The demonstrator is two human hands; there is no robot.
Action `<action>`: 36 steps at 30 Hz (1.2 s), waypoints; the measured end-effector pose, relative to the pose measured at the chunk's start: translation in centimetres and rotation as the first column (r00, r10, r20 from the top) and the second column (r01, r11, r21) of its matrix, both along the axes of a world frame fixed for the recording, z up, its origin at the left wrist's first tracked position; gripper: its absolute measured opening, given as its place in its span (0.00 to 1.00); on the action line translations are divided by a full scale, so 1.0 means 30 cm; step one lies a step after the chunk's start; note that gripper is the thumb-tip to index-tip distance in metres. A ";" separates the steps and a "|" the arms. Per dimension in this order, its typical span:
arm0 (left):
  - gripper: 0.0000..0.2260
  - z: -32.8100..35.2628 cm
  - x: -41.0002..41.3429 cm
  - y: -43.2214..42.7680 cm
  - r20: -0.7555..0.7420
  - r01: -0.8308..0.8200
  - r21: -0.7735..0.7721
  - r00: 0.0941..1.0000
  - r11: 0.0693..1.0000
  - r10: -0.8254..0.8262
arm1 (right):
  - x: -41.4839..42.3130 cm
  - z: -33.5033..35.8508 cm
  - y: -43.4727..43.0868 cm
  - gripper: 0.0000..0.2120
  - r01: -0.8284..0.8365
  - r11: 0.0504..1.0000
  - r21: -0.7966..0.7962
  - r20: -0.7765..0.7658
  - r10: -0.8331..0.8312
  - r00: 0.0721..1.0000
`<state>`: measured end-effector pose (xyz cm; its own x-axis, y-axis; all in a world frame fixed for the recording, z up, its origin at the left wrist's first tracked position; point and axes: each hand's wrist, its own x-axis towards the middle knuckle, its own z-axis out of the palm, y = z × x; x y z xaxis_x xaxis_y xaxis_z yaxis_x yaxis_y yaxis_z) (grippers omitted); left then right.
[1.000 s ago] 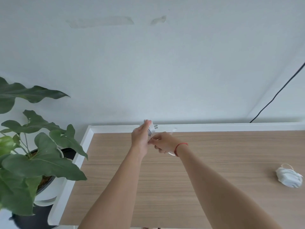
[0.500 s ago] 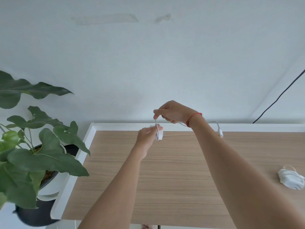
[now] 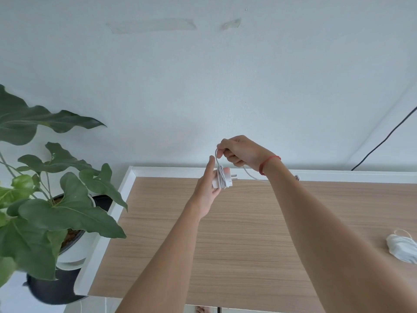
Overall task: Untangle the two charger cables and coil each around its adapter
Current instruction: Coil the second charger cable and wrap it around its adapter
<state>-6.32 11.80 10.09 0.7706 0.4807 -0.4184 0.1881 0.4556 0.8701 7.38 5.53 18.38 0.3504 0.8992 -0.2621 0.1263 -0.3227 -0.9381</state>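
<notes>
White cable (image 3: 217,157) runs up from the adapter (image 3: 222,180) you hold out over the far part of the desk (image 3: 237,233), and several turns of it already sit wrapped around the adapter's body. Your left hand (image 3: 208,190) grips that adapter from the left side, fingers closed on it, with the metal plug pins pointing right. Your right hand (image 3: 242,152) is raised just above it, fingers pinched shut on the cable so that a short stretch stands almost upright between the two hands. Behind your right hand the loose remainder of the cable droops in a curve under your wrist, where a red string bracelet (image 3: 269,162) sits, and trails along the desk's white back edge; its end shows as a small connector (image 3: 297,177) just past your right forearm. At the right edge of the desk lies the second charger (image 3: 402,248), a white bundle with cable coiled about it, well apart from your hands. The desk top is light wood grain with a white rim. To the left, off the desk, a leafy potted plant (image 3: 45,199) stands in a white pot, and a black cord (image 3: 383,141) slants across the pale wall at the far right.
</notes>
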 end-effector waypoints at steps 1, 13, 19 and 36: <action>0.36 0.003 0.001 0.000 -0.004 0.003 0.001 1.000 1.000 -0.003 | 0.003 -0.003 0.001 0.13 0.014 1.000 0.012 0.013 -0.014 1.000; 0.11 0.059 0.029 0.020 -0.048 -0.028 0.157 0.998 0.987 0.036 | 0.023 -0.099 -0.003 0.17 0.323 0.939 0.118 0.237 -0.343 0.909; 0.10 0.094 0.029 0.037 -0.038 0.034 0.111 0.999 0.993 -0.030 | 0.014 -0.169 -0.027 0.16 0.459 0.878 0.133 0.096 -0.472 0.876; 0.06 0.063 0.055 0.032 0.031 -0.407 -0.099 0.911 0.908 0.412 | -0.124 -0.325 -0.022 0.21 0.242 0.952 -0.190 0.239 -0.194 0.951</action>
